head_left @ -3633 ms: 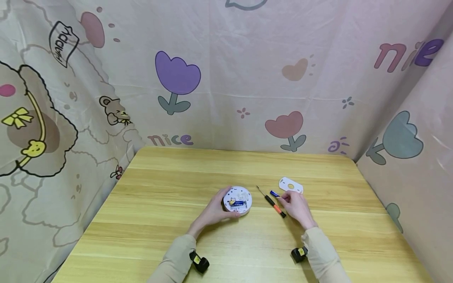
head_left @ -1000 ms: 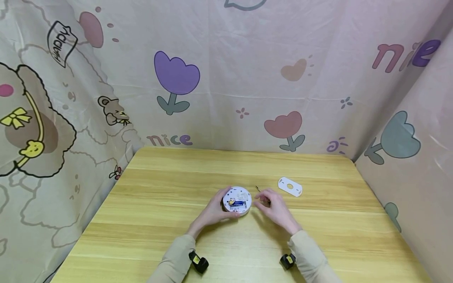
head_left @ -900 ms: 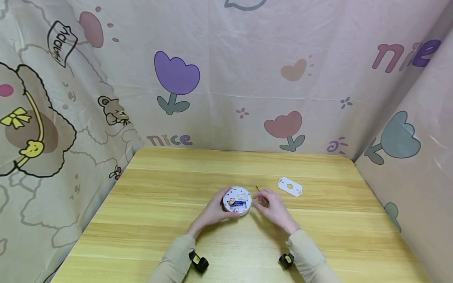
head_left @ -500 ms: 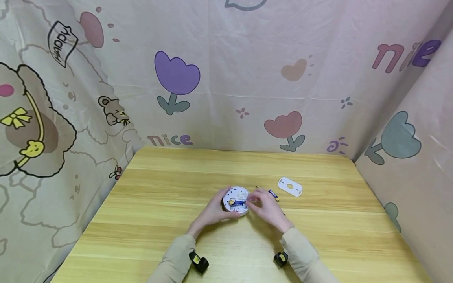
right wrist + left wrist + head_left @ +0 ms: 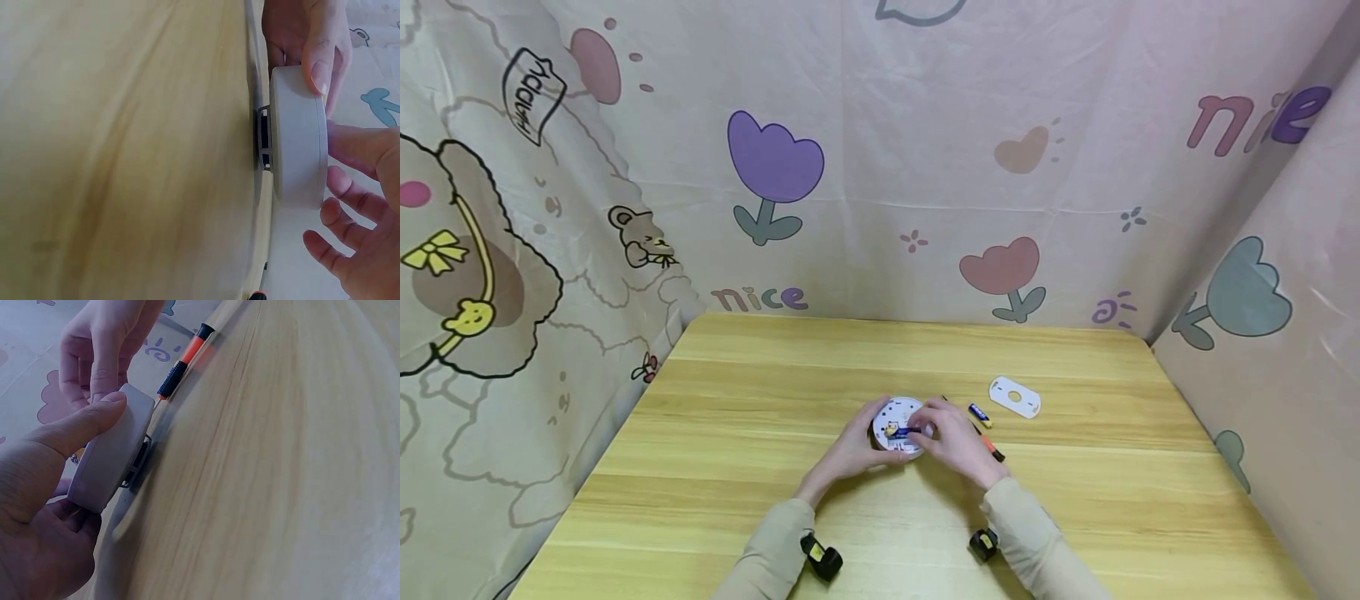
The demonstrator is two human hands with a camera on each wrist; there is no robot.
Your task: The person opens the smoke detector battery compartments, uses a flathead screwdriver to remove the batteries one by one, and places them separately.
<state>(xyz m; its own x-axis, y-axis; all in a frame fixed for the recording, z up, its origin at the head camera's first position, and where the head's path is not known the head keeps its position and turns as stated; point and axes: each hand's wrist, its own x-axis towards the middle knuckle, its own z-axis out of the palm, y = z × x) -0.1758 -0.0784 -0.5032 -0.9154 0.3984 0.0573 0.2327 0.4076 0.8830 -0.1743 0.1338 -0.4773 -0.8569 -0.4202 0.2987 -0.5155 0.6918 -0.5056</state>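
Observation:
A round white smoke detector [image 5: 895,410] stands on the table with its battery side up. My left hand [image 5: 856,442] grips its rim, with the thumb on the near side and fingers round the far side. In its compartment lies a blue-and-yellow battery [image 5: 902,434]. The thumb and a finger of my right hand [image 5: 953,435] pinch around that battery's right end. From the right wrist view, the detector [image 5: 297,137] is seen edge-on, and its face is turned away. The remaining fingers of my right hand [image 5: 369,212] curl loosely beside the rim.
A second blue-and-yellow battery [image 5: 980,415] lies to the right of the detector. Beside it is an orange-and-black screwdriver [image 5: 991,447], partly hidden by my right hand. Farther back rests a white mounting plate [image 5: 1027,405] with a hole. The wooden table [image 5: 760,375] ends at a printed curtain.
My right hand has left the second battery by the screwdriver and moved left onto the detector, reaching the battery in the compartment. My left hand has kept its grip on the detector.

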